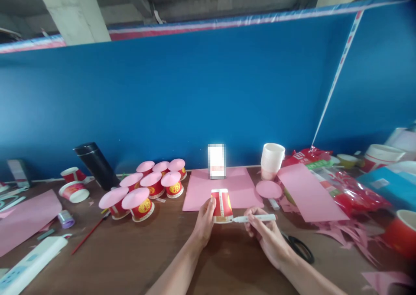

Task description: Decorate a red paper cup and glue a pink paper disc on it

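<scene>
My left hand (205,222) is closed around the left side of a red paper cup (222,204), which is upside down with a white stripe and gold print. My right hand (264,234) grips a white marker (256,218) that lies level, its tip at the cup's lower right rim. Behind the cup lies a pink paper sheet (198,188). Several red cups topped with pink paper cones (152,180) stand together to the left. To the right, a pink paper disc (268,189) lies before a stack of white paper cups (272,158).
Black-handled scissors (300,248) lie beside my right forearm. Pink paper scraps (346,238) and a red plastic bag (354,193) are on the right. At left are a black flask (97,167), a paintbrush (89,234), a glue stick (66,219) and a power strip (34,262).
</scene>
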{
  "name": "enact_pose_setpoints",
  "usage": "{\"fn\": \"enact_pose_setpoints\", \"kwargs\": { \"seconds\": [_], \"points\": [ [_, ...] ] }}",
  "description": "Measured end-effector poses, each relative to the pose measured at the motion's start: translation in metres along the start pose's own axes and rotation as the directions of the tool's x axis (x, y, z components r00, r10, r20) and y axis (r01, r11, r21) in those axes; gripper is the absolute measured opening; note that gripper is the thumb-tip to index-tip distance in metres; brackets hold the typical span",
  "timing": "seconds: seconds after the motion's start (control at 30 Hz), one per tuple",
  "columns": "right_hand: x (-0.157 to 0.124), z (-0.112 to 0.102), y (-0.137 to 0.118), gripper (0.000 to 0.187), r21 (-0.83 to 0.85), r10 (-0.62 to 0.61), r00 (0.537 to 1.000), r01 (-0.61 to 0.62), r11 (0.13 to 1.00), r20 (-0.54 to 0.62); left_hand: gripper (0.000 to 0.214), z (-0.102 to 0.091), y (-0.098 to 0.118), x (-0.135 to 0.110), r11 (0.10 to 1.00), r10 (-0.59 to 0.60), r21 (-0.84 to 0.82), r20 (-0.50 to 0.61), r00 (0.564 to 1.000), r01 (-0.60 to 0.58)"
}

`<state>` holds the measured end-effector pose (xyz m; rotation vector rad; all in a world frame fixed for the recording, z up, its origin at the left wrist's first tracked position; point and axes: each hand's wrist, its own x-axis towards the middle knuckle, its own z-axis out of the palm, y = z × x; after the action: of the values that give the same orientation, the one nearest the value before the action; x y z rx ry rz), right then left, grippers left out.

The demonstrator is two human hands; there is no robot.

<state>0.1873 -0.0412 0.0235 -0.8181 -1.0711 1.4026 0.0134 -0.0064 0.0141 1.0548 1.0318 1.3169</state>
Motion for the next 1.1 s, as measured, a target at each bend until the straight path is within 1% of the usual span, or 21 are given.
{"fn": "enact_pose_setpoints", "kwargs": {
  "seconds": [0.23,0.37,0.47,0.63,0.77,0.97,1.1],
  "points": [
    [-0.0002,-0.0020,0.0018,0.023,-0.035,-0.021,1.000,0.022,0.999,0.013,0.036,0.0018,0.0045,-0.0009,0.999,0.007,-0.034,0.050,0.999,-0.005],
    [0.0012,-0.0023,0.0002,0.024,-0.055,-0.024,1.000,0.024,0.998,0.013,0.038,0.0035,0.0021,0.0005,0.998,0.007,-0.059,0.037,0.999,-0.005],
    [0.0013,-0.0016,-0.0009,0.025,-0.056,-0.019,1.000,0.019,0.998,0.009,0.039,0.0041,0.0001,0.0012,0.997,0.012,-0.075,0.061,0.998,-0.008],
    [0.0012,-0.0013,-0.0010,0.026,-0.049,-0.002,1.000,0.001,0.999,-0.017,0.041,0.0044,0.0010,0.0004,0.998,0.028,-0.058,0.061,0.998,-0.025],
    [0.0013,-0.0017,-0.0008,0.025,-0.069,-0.018,1.000,0.018,0.997,0.004,0.042,0.0051,0.0026,-0.0001,0.999,0.033,-0.037,0.075,0.997,-0.031],
    [0.0018,-0.0017,-0.0005,0.025,-0.089,-0.043,0.999,0.044,0.995,0.019,0.041,0.0045,0.0020,0.0000,1.000,0.028,-0.007,0.021,0.999,-0.028],
    [0.0019,-0.0020,-0.0005,0.025,-0.093,-0.034,0.999,0.035,0.995,0.015,0.040,0.0036,0.0025,-0.0009,1.000,0.010,0.008,0.057,0.998,-0.011]
  ]
}}
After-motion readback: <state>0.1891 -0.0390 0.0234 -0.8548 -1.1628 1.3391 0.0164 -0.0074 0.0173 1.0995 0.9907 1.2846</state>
